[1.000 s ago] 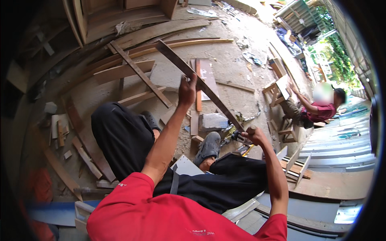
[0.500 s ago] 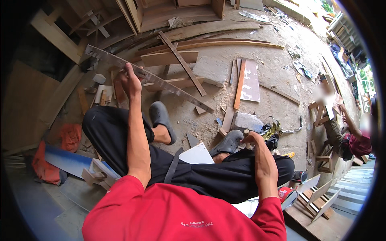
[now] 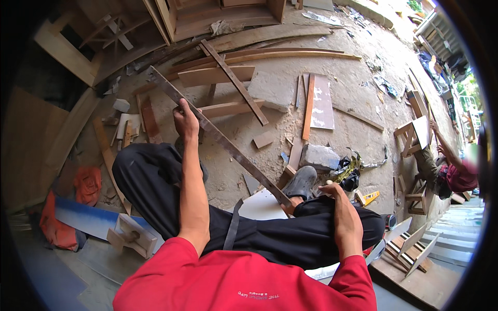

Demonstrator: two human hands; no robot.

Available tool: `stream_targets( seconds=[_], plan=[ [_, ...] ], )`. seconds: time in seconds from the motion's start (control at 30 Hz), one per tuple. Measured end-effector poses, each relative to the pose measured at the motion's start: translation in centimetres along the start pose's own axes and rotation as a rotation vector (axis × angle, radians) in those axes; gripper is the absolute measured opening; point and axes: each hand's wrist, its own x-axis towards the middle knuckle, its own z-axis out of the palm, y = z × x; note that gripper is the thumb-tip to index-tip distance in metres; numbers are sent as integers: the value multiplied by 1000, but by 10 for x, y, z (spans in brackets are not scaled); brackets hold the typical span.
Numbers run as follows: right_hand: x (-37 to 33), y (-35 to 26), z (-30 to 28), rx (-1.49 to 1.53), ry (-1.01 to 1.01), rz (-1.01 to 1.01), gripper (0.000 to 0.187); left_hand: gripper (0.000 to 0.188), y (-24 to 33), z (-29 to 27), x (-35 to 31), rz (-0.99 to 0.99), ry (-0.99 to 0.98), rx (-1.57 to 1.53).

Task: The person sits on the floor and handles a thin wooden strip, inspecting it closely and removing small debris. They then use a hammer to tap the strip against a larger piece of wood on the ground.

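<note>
My left hand [image 3: 186, 120] is closed around a long, narrow wooden strip [image 3: 231, 141], gripped nearer its far end. The strip slants down to the right, its near end over the white board [image 3: 258, 206] by my right foot. My right hand [image 3: 338, 196] is closed beside my right knee. A pale round end [image 3: 329, 182], like that of a wooden handle, shows at its fingers; the rest of that thing is hidden. My dark trousers [image 3: 280, 233] and a grey clog [image 3: 299, 182] lie between the hands.
Wood offcuts and a crossing plank [image 3: 233, 82] lie ahead on the dusty floor. A concrete block [image 3: 319, 157] sits past my right foot, near a yellow tool [image 3: 370, 198]. A blue-and-white board [image 3: 85, 217] is at left. Another person [image 3: 459, 173] works at far right.
My left hand has moved right and nearer, swinging the strip steeper, so its near end now reaches the white board. My right hand has shifted slightly right and nearer, still closed.
</note>
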Motion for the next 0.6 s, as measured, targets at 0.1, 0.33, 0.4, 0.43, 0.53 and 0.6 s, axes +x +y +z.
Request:
stream_targets(
  seconds=[0.1, 0.33, 0.4, 0.43, 0.53, 0.6],
  plan=[
    [8, 46, -26, 427, 292, 155, 66, 61, -2, 17, -7, -60, -38, -10],
    [-68, -91, -37, -25, 1027, -275, 59, 63, -43, 40, -12, -147, -139, -122],
    [-82, -146, -33, 131, 669, -679, 55, 65, -51, 62, -21, -174, -240, -186],
    [-106, -192, -20, 209, 408, -861, 54, 64, -63, 66, -18, -198, -240, -215],
    [-197, -287, 29, 143, -66, -977, 78, 61, -76, 78, -12, -201, -235, -191],
    [-213, -303, 45, -125, 140, -1017, 94, 57, -44, 92, -20, -263, -273, -238]
  ],
)
